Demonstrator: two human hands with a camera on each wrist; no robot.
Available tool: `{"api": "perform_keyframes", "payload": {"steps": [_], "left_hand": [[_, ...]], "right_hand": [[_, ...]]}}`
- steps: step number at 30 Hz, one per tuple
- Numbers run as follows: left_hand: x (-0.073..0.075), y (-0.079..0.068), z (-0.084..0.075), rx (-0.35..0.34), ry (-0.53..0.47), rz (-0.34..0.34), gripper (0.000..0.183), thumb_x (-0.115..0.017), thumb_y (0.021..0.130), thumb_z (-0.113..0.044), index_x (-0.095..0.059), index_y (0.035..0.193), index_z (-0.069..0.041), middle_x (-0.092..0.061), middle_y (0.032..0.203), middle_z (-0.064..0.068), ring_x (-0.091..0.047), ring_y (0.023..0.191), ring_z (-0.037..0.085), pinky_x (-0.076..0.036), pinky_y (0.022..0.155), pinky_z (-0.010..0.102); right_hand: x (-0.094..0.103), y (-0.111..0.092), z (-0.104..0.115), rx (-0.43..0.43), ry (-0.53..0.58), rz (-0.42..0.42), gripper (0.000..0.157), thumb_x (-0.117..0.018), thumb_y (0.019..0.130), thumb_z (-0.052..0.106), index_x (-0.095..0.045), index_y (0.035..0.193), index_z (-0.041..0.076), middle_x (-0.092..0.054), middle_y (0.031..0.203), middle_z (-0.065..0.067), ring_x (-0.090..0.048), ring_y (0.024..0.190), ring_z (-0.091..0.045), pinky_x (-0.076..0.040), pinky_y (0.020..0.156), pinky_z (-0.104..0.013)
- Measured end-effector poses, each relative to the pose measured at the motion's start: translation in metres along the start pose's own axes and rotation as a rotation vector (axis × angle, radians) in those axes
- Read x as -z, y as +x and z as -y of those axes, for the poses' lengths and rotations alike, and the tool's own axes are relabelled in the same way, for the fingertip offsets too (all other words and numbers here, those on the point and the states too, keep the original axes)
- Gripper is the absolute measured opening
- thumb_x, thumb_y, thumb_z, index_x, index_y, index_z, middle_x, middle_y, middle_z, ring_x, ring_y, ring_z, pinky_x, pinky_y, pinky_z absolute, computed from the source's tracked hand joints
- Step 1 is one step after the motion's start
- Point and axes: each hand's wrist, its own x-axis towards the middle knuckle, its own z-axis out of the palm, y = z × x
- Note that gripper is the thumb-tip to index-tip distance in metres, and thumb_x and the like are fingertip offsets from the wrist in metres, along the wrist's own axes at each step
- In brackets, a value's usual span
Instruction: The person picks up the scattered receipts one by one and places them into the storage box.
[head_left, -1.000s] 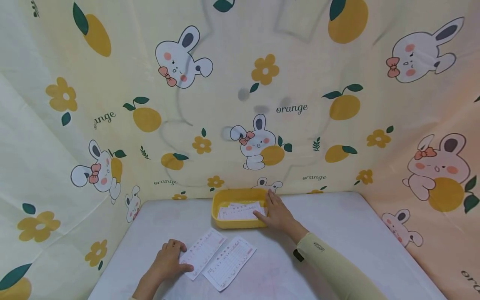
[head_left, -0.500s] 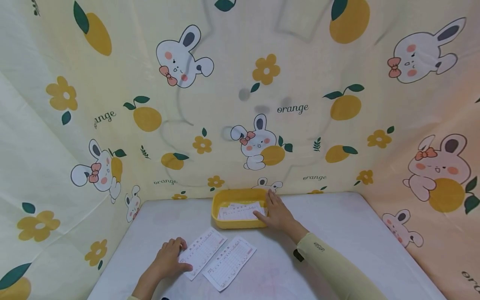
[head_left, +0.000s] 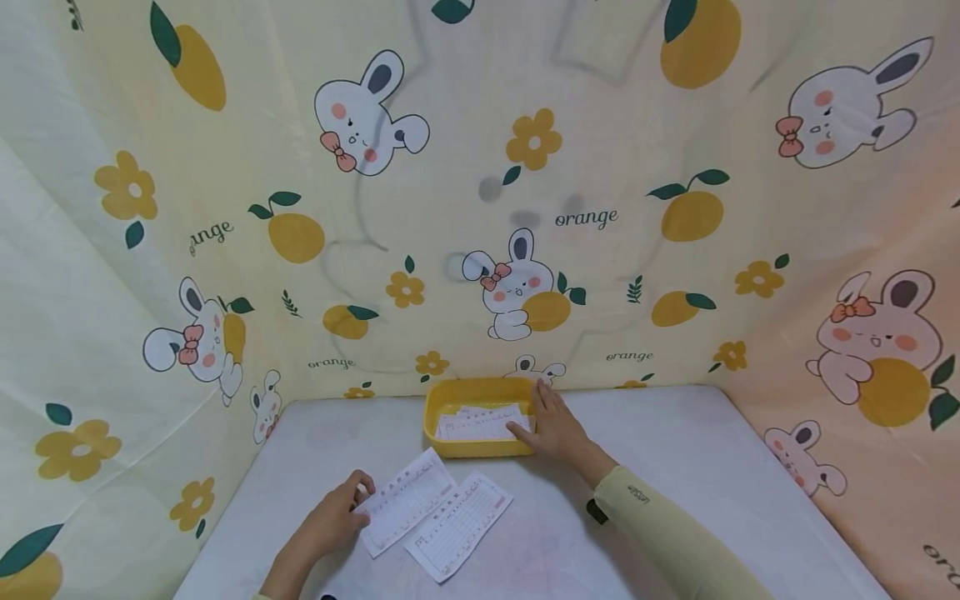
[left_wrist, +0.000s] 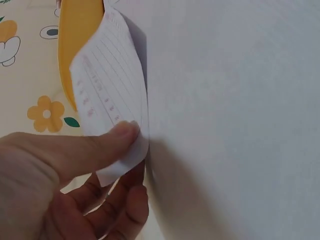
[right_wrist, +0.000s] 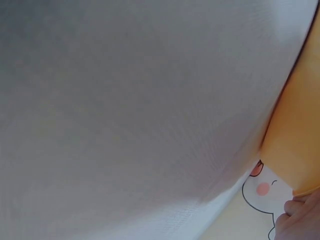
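My left hand (head_left: 333, 521) pinches a paper slip (head_left: 411, 500) printed with a grid by its near left end. In the left wrist view the thumb lies on top of the slip (left_wrist: 107, 75), which bends upward. A second printed slip (head_left: 459, 527) lies flat on the table, its left edge partly overlapped by the held one. At the back, my right hand (head_left: 562, 429) rests on the right end of a yellow plastic basket (head_left: 483, 448), fingers straight along the rim and thumb reaching inside. Several similar slips (head_left: 480, 422) lie in the basket.
The white-covered table (head_left: 637, 500) runs back to a cloth backdrop (head_left: 450, 208) printed with rabbits and oranges, close behind the basket. More of this cloth rises at both sides. In the right wrist view, the basket's outer wall (right_wrist: 295, 130) shows at the right.
The left hand has drawn the left slip up off the table and shifted it slightly, so it now overlaps the second slip. The right hand and basket have stayed in place.
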Motion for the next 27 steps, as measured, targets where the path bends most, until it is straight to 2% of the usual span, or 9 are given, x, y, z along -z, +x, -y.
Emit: {"api": "perform_keyframes", "payload": {"steps": [3,7,14,23,27], "left_hand": [[0.002,0.000,0.002,-0.013,-0.047,-0.026,0.031,-0.074,0.092,0.006,-0.060,0.115,-0.010,-0.065,0.098,0.001,-0.059,0.087,0.018,-0.054,0.080,0.042],[0.005,0.001,0.002,-0.015,-0.059,-0.047,0.024,-0.073,0.095,0.004,-0.063,0.111,-0.010,-0.066,0.100,0.000,-0.061,0.089,0.017,-0.055,0.081,0.040],[0.015,0.003,0.002,0.019,-0.083,-0.076,0.018,-0.073,0.099,0.000,-0.068,0.112,-0.011,-0.069,0.105,0.001,-0.064,0.095,0.018,-0.059,0.086,0.042],[0.025,0.004,0.003,0.030,-0.132,-0.138,0.012,-0.073,0.101,-0.008,-0.070,0.112,-0.011,-0.072,0.105,0.000,-0.063,0.094,0.017,-0.054,0.081,0.033],[0.027,0.007,0.005,0.026,-0.135,-0.161,0.010,-0.073,0.102,-0.010,-0.070,0.112,-0.011,-0.073,0.107,0.001,-0.064,0.095,0.018,-0.054,0.082,0.034]], "right_hand": [[0.000,0.001,0.000,-0.006,-0.008,0.004,0.113,-0.045,0.102,0.077,-0.006,0.169,-0.005,-0.003,0.179,-0.022,-0.008,0.166,-0.039,-0.013,0.134,-0.051],[-0.001,0.001,0.000,-0.019,-0.003,0.005,0.111,-0.047,0.102,0.075,-0.006,0.169,-0.004,-0.001,0.179,-0.020,-0.007,0.166,-0.038,-0.013,0.134,-0.051],[-0.002,0.001,0.001,-0.022,-0.001,0.000,0.111,-0.048,0.102,0.075,-0.007,0.169,-0.004,-0.002,0.180,-0.020,-0.007,0.166,-0.038,-0.014,0.134,-0.052],[-0.001,0.001,0.002,-0.038,-0.001,0.006,0.111,-0.049,0.102,0.074,-0.007,0.170,-0.003,-0.001,0.180,-0.019,-0.007,0.166,-0.037,-0.014,0.134,-0.052],[0.001,0.001,0.004,-0.040,-0.002,0.016,0.111,-0.048,0.102,0.075,-0.006,0.170,-0.002,0.000,0.180,-0.018,-0.006,0.167,-0.036,-0.013,0.134,-0.051]]}}
